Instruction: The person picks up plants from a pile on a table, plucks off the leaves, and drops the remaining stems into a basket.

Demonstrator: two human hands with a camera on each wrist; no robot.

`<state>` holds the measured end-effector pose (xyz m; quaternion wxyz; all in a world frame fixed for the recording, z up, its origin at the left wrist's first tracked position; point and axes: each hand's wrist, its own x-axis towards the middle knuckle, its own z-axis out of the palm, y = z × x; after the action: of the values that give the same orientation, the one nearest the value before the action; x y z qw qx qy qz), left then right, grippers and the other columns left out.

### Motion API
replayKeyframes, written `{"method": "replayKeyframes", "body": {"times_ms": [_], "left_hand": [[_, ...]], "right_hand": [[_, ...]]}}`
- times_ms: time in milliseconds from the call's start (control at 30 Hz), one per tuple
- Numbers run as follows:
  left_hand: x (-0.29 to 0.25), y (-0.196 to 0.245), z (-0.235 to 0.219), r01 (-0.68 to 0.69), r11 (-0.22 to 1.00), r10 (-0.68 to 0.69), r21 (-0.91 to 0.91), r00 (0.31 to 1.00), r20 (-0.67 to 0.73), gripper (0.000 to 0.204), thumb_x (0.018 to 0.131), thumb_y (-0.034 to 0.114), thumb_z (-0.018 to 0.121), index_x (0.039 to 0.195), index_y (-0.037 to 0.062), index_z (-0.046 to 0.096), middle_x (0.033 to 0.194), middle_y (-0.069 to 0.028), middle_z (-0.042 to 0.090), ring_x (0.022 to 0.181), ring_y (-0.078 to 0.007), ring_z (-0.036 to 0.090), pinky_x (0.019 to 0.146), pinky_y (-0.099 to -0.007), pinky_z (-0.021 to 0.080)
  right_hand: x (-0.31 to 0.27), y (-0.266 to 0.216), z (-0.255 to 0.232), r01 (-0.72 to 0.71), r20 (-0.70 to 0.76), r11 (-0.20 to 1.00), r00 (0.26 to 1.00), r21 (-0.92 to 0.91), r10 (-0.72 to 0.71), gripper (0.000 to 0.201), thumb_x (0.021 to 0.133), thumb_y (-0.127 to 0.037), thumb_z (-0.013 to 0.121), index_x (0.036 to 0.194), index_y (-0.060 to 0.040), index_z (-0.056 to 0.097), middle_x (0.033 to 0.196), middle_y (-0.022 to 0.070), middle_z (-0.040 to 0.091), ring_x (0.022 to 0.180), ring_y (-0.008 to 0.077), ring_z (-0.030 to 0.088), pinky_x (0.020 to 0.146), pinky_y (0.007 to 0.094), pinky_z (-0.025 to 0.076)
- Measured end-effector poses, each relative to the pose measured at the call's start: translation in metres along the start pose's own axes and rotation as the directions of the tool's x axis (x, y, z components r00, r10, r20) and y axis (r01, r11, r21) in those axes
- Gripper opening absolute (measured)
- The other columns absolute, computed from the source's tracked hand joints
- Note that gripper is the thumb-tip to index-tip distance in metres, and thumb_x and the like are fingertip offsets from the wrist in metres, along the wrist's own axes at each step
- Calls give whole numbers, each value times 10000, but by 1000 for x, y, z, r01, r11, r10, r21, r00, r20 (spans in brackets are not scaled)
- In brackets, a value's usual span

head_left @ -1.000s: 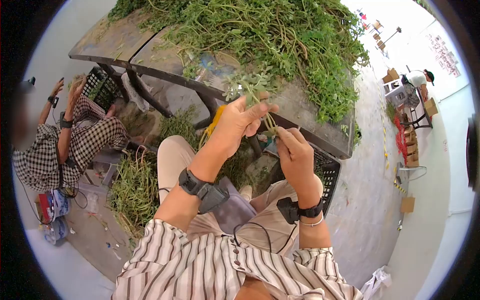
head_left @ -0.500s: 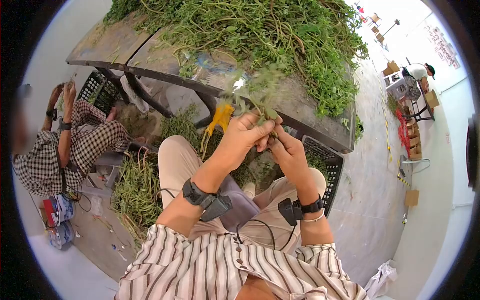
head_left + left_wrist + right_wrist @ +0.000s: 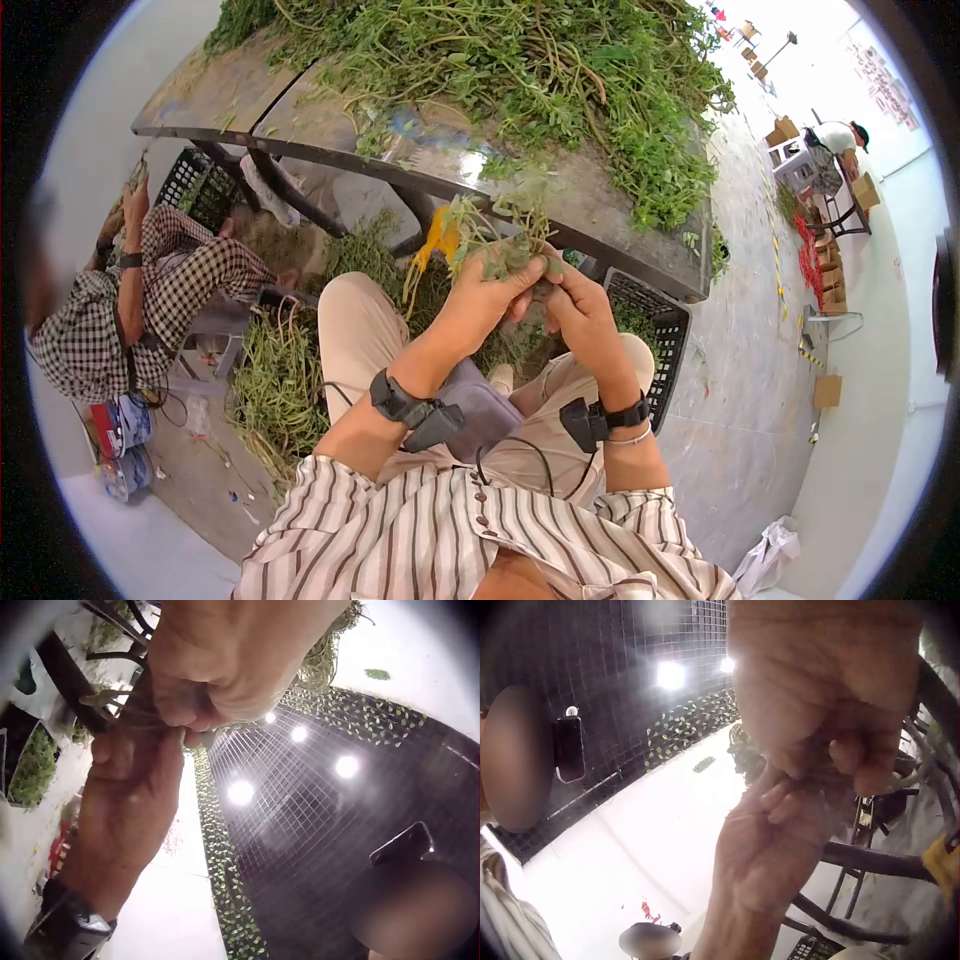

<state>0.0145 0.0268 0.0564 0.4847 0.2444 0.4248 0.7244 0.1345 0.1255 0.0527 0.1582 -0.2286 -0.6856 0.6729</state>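
Note:
My left hand [image 3: 482,302] grips a small bunch of leafy green stems [image 3: 515,205], its thumb lying across them. Leaves fan out above my fingers, in front of the table edge. Right against it, my right hand [image 3: 583,318] pinches the lower part of the same bunch between thumb and fingertips. Both hands meet over my lap. In the left wrist view the right hand [image 3: 131,802] reaches up to the curled left fingers, and the stems are mostly hidden between the hands. The right wrist view shows the left hand [image 3: 761,855] below the right fingers.
A large heap of green stems [image 3: 520,70] covers much of the table [image 3: 290,125]. Cut greens [image 3: 275,385] lie on the floor at left. A black crate [image 3: 672,350] stands by my right knee. Another person [image 3: 110,300] sits at left; one more [image 3: 835,140] is far right.
My hands were slightly apart with stems stretched between them; now they are together and a little lower. The leafy tops have spread to the left. The seated person's hands have shifted.

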Motion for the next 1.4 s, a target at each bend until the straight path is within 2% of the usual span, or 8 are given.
{"method": "replayKeyframes", "body": {"times_ms": [67,300,567,667,767,967,1033,1400], "left_hand": [[-1,1,1,6,1000,-6,-27,1000,-12,255,935,291,532,942,41,582,797,-30,611,519,-81,446,462,-232,348],[6,-25,-13,51,934,-6,353,992,-126,395,945,410,476,782,57,546,648,11,452,566,-84,361,520,-235,308],[6,-36,-23,-18,643,147,766,984,-100,405,930,314,452,809,-53,572,750,-288,558,760,-459,537,672,-463,431],[1,-23,-13,-26,353,113,935,993,-15,319,927,233,481,869,-72,554,773,-283,566,737,-443,541,643,-435,436],[-5,-33,-13,-136,472,213,871,976,37,239,916,163,488,884,-63,560,814,-282,576,782,-468,536,642,-450,443],[-2,-31,-21,-55,494,262,868,961,-88,220,914,191,485,956,-8,569,776,-244,592,730,-436,558,625,-486,440],[-4,-22,-20,-55,514,254,856,963,-91,213,923,190,487,967,-2,568,746,-242,589,721,-429,564,615,-482,440],[-10,-37,-7,-113,416,177,902,983,42,222,776,75,566,963,-43,542,809,-254,575,767,-441,545,636,-446,449]], "right_hand": [[4,16,-1,312,-52,875,933,-371,-355,140,832,-52,529,958,-34,586,720,93,494,624,180,527,549,311,431],[5,8,12,380,58,591,870,-712,-490,46,701,-77,565,712,-33,566,660,124,523,616,318,547,542,415,443],[7,20,11,402,202,423,874,-812,-442,122,687,-145,611,672,-35,560,643,118,530,612,319,562,530,413,453],[6,23,5,421,247,372,868,-827,-432,150,690,-158,616,690,-17,564,651,125,541,617,326,571,544,423,461],[7,29,-2,350,299,269,931,-897,-210,154,705,-157,608,722,-6,580,709,140,586,671,329,591,570,421,471],[8,40,-7,426,217,611,896,-667,-388,259,783,-132,605,1012,-12,591,946,175,605,705,275,605,590,368,476],[5,28,-6,13,50,971,999,-239,-1,389,796,-143,637,1149,-13,536,947,103,572,675,169,556,588,298,459],[8,13,6,77,-43,990,996,-121,-83,297,818,-165,651,1056,-14,557,894,50,548,777,146,509,730,292,443]]}}
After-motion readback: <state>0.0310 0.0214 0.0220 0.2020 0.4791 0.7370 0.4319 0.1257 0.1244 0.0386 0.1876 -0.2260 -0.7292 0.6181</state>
